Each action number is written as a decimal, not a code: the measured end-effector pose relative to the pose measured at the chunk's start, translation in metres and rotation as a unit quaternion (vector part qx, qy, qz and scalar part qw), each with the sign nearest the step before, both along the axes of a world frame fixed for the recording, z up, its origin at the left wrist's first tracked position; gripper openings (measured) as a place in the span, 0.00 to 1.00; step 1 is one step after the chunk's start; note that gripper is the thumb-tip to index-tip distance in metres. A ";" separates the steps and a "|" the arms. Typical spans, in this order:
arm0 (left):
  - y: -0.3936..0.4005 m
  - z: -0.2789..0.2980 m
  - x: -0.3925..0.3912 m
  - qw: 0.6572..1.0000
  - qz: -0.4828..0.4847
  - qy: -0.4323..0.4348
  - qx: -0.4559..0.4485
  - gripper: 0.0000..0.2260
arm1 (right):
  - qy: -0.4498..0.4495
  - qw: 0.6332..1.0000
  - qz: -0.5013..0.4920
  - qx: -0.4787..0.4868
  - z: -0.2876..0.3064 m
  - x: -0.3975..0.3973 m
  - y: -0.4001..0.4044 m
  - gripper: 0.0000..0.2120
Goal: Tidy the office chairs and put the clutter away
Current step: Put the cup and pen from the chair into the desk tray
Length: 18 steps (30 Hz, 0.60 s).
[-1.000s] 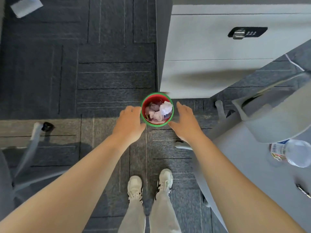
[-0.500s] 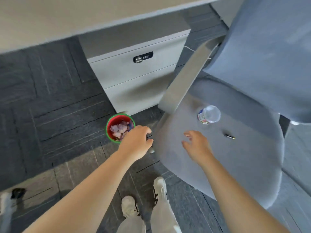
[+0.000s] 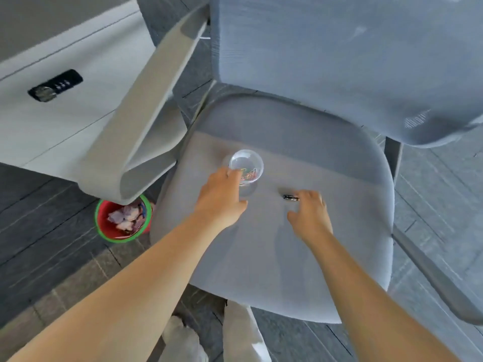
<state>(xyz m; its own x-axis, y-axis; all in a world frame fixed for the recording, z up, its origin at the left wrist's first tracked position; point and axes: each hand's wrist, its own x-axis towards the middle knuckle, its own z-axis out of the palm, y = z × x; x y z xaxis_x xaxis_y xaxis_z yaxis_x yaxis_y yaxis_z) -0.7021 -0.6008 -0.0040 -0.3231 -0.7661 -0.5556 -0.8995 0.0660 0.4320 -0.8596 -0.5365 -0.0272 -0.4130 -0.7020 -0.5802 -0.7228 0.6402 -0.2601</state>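
A grey office chair fills the view, with its seat point(image 3: 261, 257) in front of me. On the seat stands a clear round container point(image 3: 248, 162) with coloured paper clips inside. My left hand point(image 3: 222, 202) is curled around its left and near side, fingers and thumb on its wall. A small black cylinder-like object point(image 3: 288, 197) lies on the seat to the container's right. My right hand point(image 3: 311, 215) hovers over the seat, fingertips touching that object's right end, thumb spread apart, nothing held.
A red bin with a green rim point(image 3: 122, 220), full of crumpled paper, stands on the carpet left of the seat, partly under the chair's armrest point(image 3: 146, 113). A white drawer cabinet with a combination lock point(image 3: 65, 121) is at the left. The backrest point(image 3: 339, 61) rises behind.
My view swung from the red bin to the chair seat. Both hands left the bin; the left reached the clear container and the right reached the small black object.
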 end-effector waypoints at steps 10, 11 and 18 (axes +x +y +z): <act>-0.037 -0.053 -0.051 0.997 0.015 -0.072 -0.028 0.39 | 0.026 0.995 0.092 0.031 -0.064 -0.031 -0.023 0.11; -0.038 -0.053 -0.052 0.997 0.027 -0.066 -0.026 0.36 | 0.022 0.995 0.092 0.027 -0.064 -0.033 -0.024 0.10; -0.038 -0.007 -0.056 0.997 0.061 -0.014 -0.049 0.32 | -0.018 0.999 0.021 -0.041 -0.011 -0.038 -0.043 0.10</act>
<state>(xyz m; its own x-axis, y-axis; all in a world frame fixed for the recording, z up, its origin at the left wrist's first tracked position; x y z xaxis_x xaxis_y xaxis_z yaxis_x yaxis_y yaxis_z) -0.7581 -0.6387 -0.0112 -0.2095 -0.8498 -0.4836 -0.9148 -0.0044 0.4039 -0.8975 -0.5797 -0.0382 -0.3624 -0.7636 -0.5344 -0.7372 0.5857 -0.3369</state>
